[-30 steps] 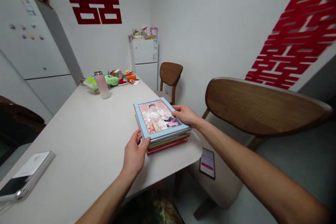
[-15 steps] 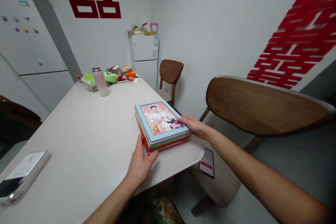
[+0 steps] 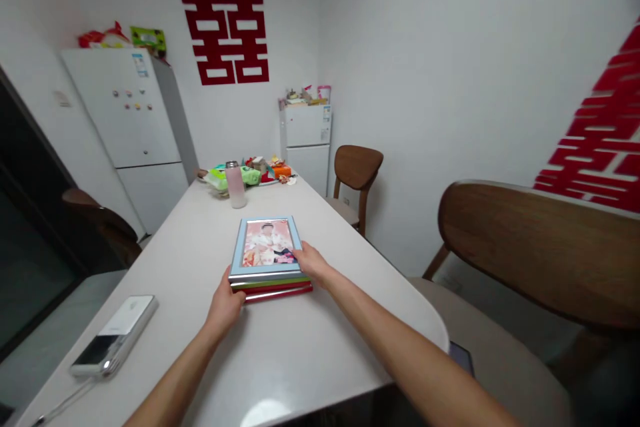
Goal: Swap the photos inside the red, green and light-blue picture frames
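A stack of picture frames (image 3: 273,273) lies on the white table (image 3: 190,267). The top one is light blue around a pink-toned portrait; green and red edges show beneath it. My left hand (image 3: 225,303) grips the near left corner, thumb along the front and fingers at the left side, partly hidden. On the opposite side, my right hand (image 3: 313,262) holds the right edge with its thumb on top. Its other fingers are mostly out of sight. The lower red layers stick out slightly toward me.
Beyond the stack stands a pink bottle (image 3: 235,185), with green packets (image 3: 250,176) and a plate of small items behind it. A white power bank (image 3: 117,333) with a cable lies at left. Wooden chairs (image 3: 530,250) stand at right; a phone (image 3: 461,357) rests on the nearest seat.
Both hands have shifted the stack away from the table's right corner, farther onto the tabletop, and turned it straighter. My view has swung left and up.
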Motion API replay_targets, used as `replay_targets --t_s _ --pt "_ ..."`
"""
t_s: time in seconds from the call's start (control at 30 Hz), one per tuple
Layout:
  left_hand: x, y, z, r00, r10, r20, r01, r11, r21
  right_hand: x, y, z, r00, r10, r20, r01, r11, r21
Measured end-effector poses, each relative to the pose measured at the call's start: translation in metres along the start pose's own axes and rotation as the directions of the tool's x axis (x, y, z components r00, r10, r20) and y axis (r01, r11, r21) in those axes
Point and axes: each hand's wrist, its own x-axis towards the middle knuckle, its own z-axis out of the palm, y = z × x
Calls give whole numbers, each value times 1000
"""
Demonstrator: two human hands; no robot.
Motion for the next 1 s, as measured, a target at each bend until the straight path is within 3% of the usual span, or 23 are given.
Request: replay_targets --t_s 0.17,0.37,0.47,0.57,0.6,0.67,0.73,0.83,1.0 --pt "4 -2 -20 991 -15 -129 13 1000 -15 13 -22 25 999 -42 -19 41 998 -42" --pt "-6 -4 -37 960 -54 -276 23 993 -113 10 -26 10 981 -78 -178 64 995 -81" --pt "-11 22 -43 947 -17 -320 -40 985 -170 -5 -44 5 969 -148 -200 139 988 -61" --pt "-20 73 -37 967 97 -235 -157 955 -252 -34 -81 7 948 -286 -137 297 952 66" --pt "-24 92 -34 971 135 -195 -188 940 -284 -46 -95 8 916 -382 -125 402 878 258" --pt "-34 127 -28 971 213 -105 -236 900 -366 -68 -120 9 857 -504 -109 472 680 561" --pt "-43 149 -24 925 375 57 -265 746 -611 -86 -134 9 828 -549 -112 459 549 698" --pt "-52 156 -22 885 441 149 -204 655 -727 -99 -136 9 836 -536 -115 421 492 762" --pt "-52 137 -21 905 385 180 -132 658 -741 -96 -117 19 870 -488 -77 365 531 765"
